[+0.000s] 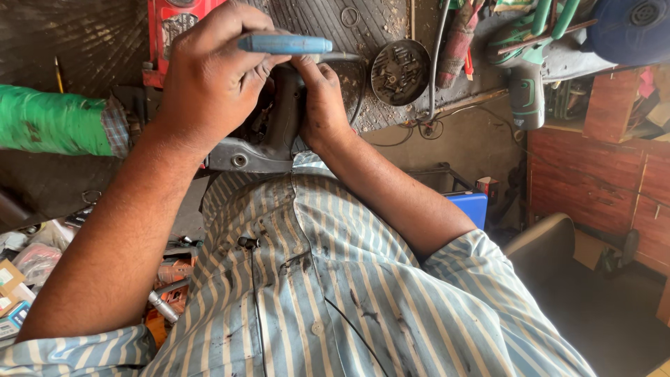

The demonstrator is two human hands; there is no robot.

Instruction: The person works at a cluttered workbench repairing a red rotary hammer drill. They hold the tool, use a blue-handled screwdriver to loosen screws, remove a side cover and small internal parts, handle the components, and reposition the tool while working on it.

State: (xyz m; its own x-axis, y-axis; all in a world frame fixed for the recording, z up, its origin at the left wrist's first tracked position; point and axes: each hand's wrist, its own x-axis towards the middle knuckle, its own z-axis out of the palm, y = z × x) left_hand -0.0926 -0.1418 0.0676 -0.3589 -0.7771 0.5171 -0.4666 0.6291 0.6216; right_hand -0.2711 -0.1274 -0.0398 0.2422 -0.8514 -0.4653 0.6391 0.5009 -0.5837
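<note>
Blue-handled screwdriver: clamped in the fingers of the left hand, its tip steadied by the pinched fingers of the right hand, directly above the dark metal part on the tabletop. Round tin of screws: just right of the screwdriver. Work is judged midway; the part remains unfinished.

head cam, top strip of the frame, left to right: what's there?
Green wrapped roll → left hand → blue-handled screwdriver → right hand → round tin of screws → green power drill → wooden cabinet.
</note>
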